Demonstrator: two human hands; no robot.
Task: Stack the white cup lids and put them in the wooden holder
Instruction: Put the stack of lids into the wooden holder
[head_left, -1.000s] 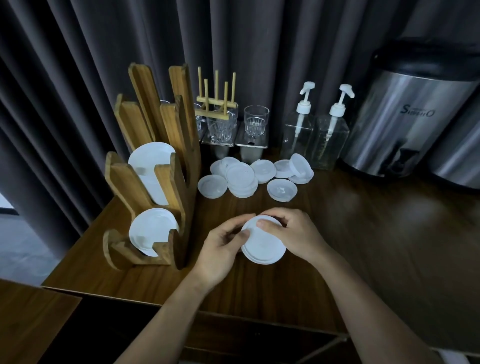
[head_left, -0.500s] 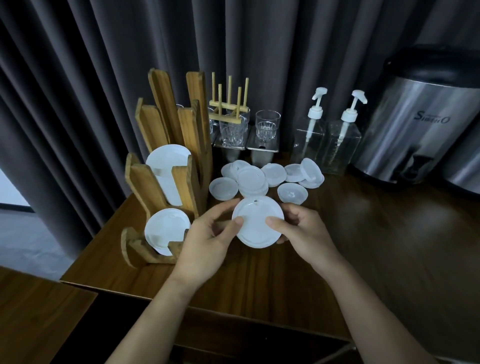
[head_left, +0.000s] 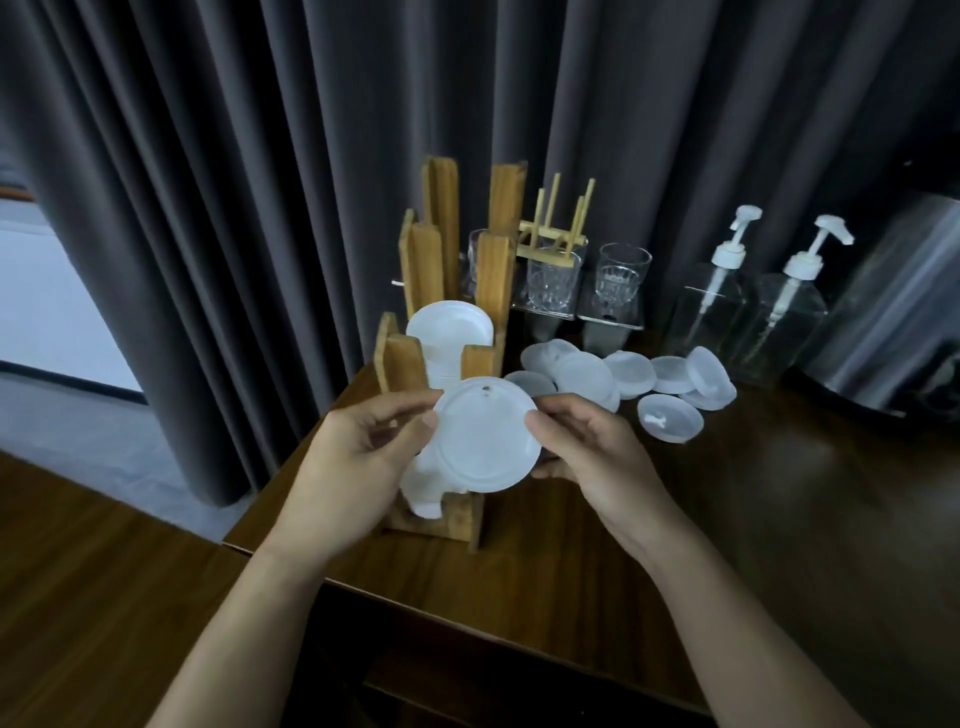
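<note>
Left hand (head_left: 353, 467): pinches held lid (head_left: 485, 435) at 9 o'clock
Right hand (head_left: 587, 457): pinches it at 3 o'clock
Wooden holder (head_left: 491, 270): behind; loose lids (head_left: 628, 371) at 2 o'clock

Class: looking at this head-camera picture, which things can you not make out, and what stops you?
- Lower slot of the wooden holder, head view: hidden by the held lid and left hand.
- How many lids are held: only the front face shows.
- Steel urn: cut off by the right edge.

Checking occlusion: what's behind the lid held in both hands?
Behind the held lid stands the wooden holder, its lower slot showing white lids beside the left hand. Most of that slot is covered, so no count.
</note>
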